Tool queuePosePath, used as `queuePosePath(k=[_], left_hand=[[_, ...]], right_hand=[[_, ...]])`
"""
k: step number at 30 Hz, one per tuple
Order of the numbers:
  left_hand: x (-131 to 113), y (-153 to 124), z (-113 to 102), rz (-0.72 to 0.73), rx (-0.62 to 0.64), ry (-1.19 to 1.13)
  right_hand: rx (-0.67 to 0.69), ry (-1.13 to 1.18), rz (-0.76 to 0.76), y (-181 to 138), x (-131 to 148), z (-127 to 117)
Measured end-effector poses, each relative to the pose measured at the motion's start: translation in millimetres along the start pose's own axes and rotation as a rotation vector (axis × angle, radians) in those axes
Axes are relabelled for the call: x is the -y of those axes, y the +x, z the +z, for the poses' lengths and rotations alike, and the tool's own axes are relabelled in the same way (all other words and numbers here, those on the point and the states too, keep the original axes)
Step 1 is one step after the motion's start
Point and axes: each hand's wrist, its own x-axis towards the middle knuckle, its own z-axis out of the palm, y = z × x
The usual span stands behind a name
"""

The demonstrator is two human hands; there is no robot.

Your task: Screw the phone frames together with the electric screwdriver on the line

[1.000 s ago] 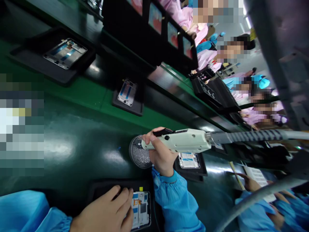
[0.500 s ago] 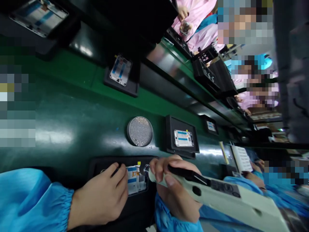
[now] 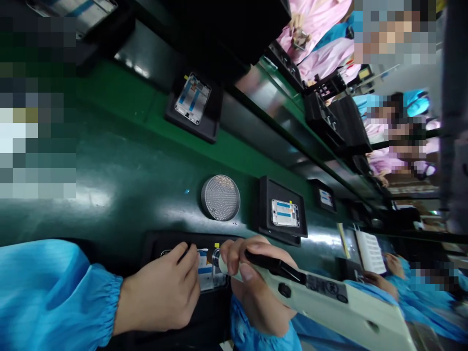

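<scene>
My right hand (image 3: 256, 282) is wrapped round a pale green electric screwdriver (image 3: 351, 309), thumb along its side and a black lever on top. Its tip is over a silver phone frame (image 3: 209, 279) with blue strips and a yellow tab, which lies in a black tray (image 3: 157, 240) in front of me. My left hand (image 3: 164, 287), fingers bent together, grips the frame's left part; the fingertips and much of the frame are hidden behind the hand. A round, dimpled metal screw dish (image 3: 221, 198) sits just beyond the tray on the green bench.
More phone frames in black trays stand to the right (image 3: 285, 213), farther right (image 3: 325, 197), ahead (image 3: 193, 99) and at upper left (image 3: 86, 14). A metal rail (image 3: 252, 122) runs beyond the green bench (image 3: 120, 161). Co-workers in pink (image 3: 321, 29) and blue sit opposite and rightward.
The view has shifted, so the bench items appear slightly farther right. The screwdriver's tip has moved left over the phone frame, closer to my left hand, which keeps its grip.
</scene>
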Motion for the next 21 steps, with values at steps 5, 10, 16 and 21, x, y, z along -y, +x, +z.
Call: queuePosePath(k=[5,10,16,21], left_hand=[[-0.1,1.1,-1.0,-0.006,0.003,-0.010],[0.3,2.8,-2.4,-0.006,0.003,-0.017],[-0.9,3.0,-2.6,-0.020,-0.004,-0.005],[-2.1,3.6,-1.3,-0.050,-0.029,-0.020]], right_hand=[[-0.018,-0.012,0.026,-0.5,0.2,-0.3],[-0.009,-0.031,0.019,0.5,2.5,2.9],[-0.001,-0.049,0.037,1.4,4.6,4.6],[0.025,-0.022,0.041,0.2,2.4,3.9]])
